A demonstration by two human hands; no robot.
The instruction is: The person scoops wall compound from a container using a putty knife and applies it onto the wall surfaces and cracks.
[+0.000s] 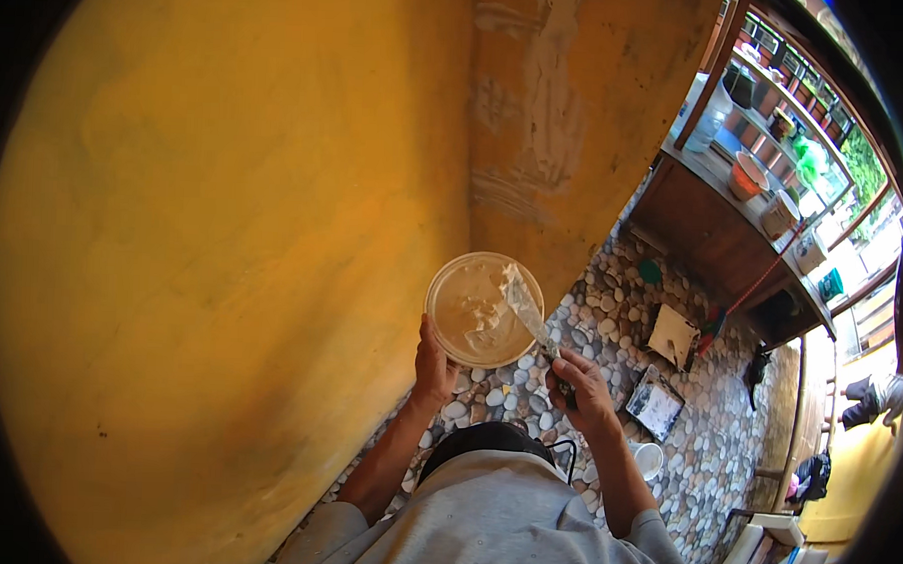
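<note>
My left hand [433, 366] is closed on the near left rim of a round, shallow tub or lid [452, 327], held up in front of my body. Smears of pale putty lie on its inside. In my closed right hand [582, 388] is a putty knife [532, 318], its blade reaching over the tub's right side. A lump of putty coats the blade's far end. Beyond the tub, the narrow orange wall section [616, 119] carries rough pale putty streaks [552, 97].
A broad yellow wall [205, 224] rises close on my left. On the pebble-patterned floor [704, 460] at right stand a paint tray [656, 403], a square putty-covered container [673, 336] and a white bucket [647, 460]. Farther right, a wooden counter [712, 226] holds several containers.
</note>
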